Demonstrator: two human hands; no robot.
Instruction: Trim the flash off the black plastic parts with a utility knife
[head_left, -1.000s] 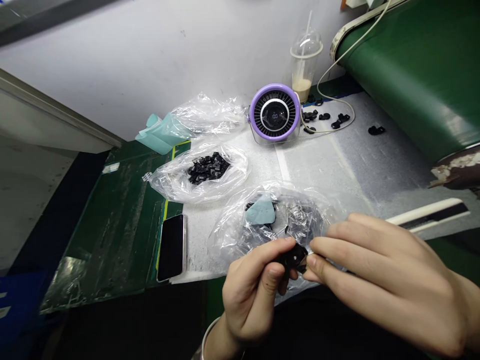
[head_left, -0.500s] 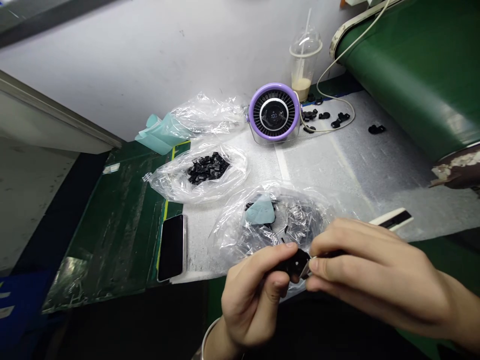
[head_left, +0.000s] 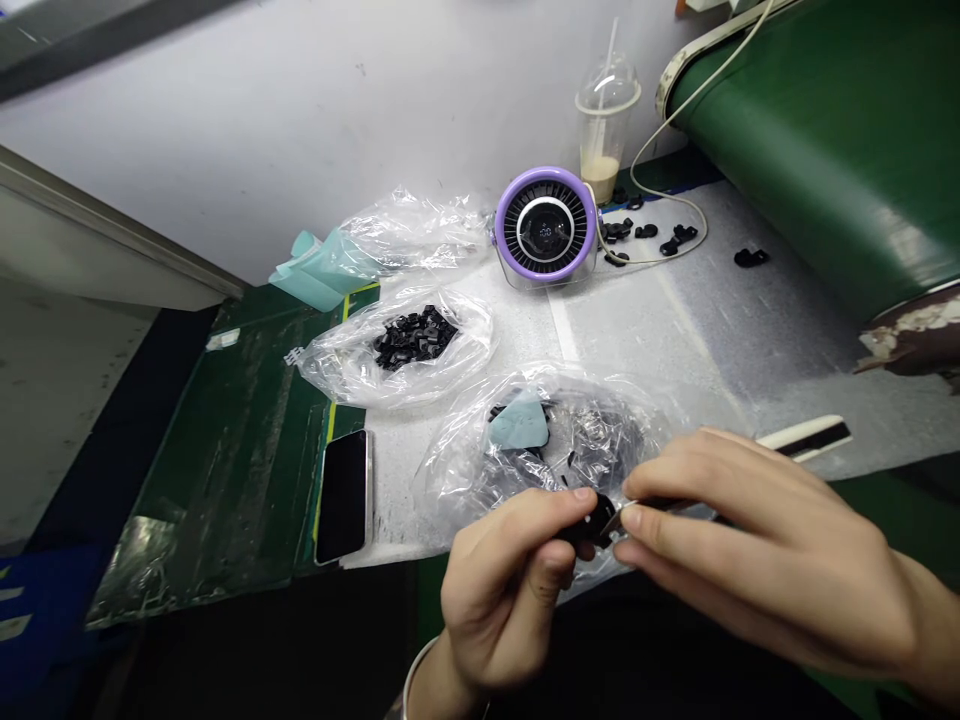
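My left hand [head_left: 510, 590] is closed, pinching a small black plastic part [head_left: 592, 522] between thumb and forefinger. My right hand [head_left: 765, 550] is closed on a utility knife [head_left: 810, 437], whose white-and-black handle sticks out behind the fingers. The thin metal blade lies against the right side of the black part; its exact contact is too small to tell. Just beyond both hands an open clear plastic bag [head_left: 465, 450] holds dark pieces and a light-blue piece [head_left: 520, 422].
A second clear bag [head_left: 330, 365] contains many black parts. Behind stand a purple fan [head_left: 502, 215] and a drink cup [head_left: 600, 170]; loose black parts [head_left: 645, 231] and a cable [head_left: 701, 225] lie nearby. A phone [head_left: 343, 497] rests at left, a green conveyor belt [head_left: 832, 150] at right.
My right hand has shifted slightly right with the utility knife, and its blade sits at a changed angle against the part. My left hand has stayed almost in place.
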